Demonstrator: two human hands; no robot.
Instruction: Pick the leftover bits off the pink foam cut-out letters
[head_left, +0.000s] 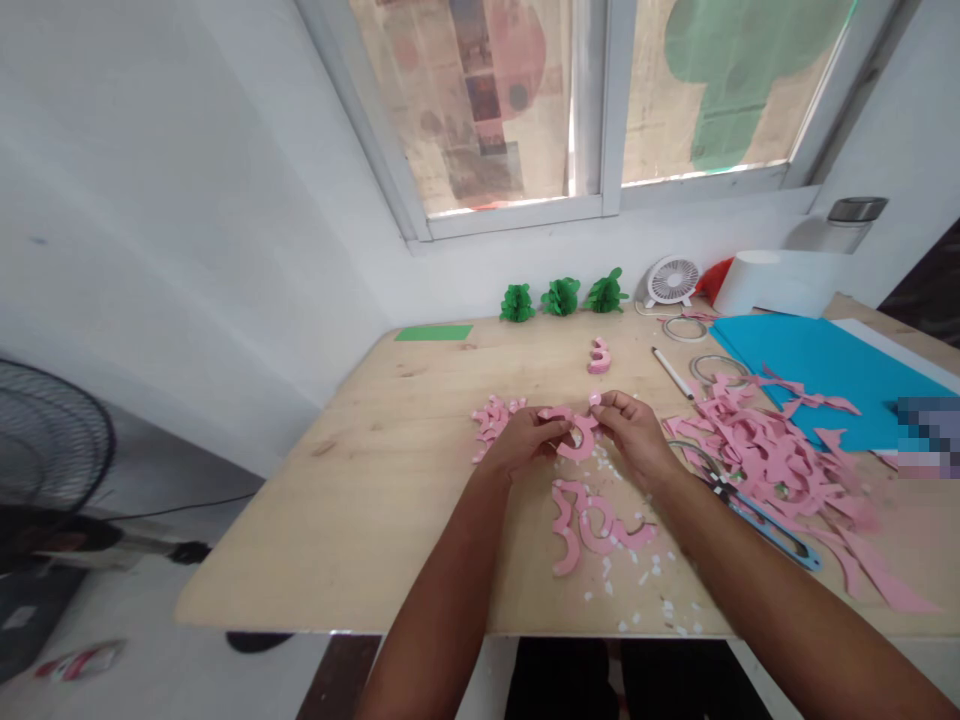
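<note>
Both hands meet over the middle of the wooden table (360, 500). My left hand (523, 440) and my right hand (632, 428) pinch a curved pink foam cut-out (577, 440) between them, fingers closed on its edges. Just below lie several more curved pink foam shapes (589, 525) amid small white scraps. A small heap of pink cut pieces (491, 420) sits by my left hand. A finished pink stacked piece (598, 356) stands farther back.
A big pile of pink offcuts (772, 455) and blue-handled scissors (757, 515) lie to the right, beside blue paper sheets (817, 365). Three green paper trees (561, 297), a small white fan (671, 280), a pen (673, 373), tape rings and a white roll line the back.
</note>
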